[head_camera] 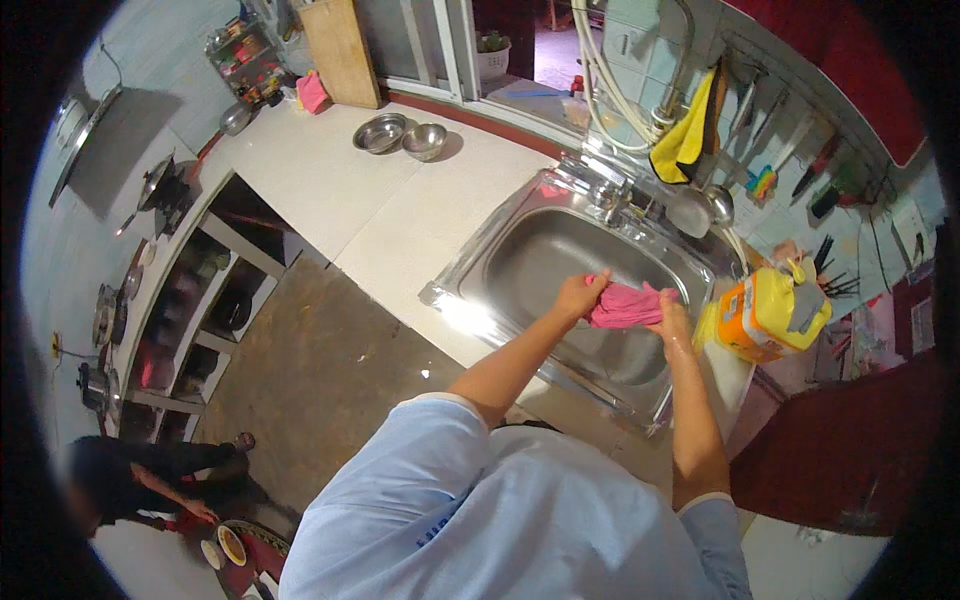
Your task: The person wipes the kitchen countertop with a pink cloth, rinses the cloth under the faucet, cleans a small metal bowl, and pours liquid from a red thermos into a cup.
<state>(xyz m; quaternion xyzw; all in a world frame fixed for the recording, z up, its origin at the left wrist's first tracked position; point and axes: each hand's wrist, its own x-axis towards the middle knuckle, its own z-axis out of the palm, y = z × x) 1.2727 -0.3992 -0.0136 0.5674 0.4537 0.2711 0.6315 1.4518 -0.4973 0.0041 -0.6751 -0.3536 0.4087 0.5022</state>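
A pink cloth is stretched between my two hands above the stainless steel sink. My left hand grips its left end, and my right hand holds the right end. The cloth looks bunched and creased. Beneath it the basin shows bare metal. The faucet stands at the sink's back rim, beyond my hands. Just right of my right hand is a yellow and orange plastic jug with a pump top.
Two metal bowls sit on the white counter. A yellow cloth and several utensils hang on the tiled wall. A cutting board leans at the back. Another person is at a red table, lower left.
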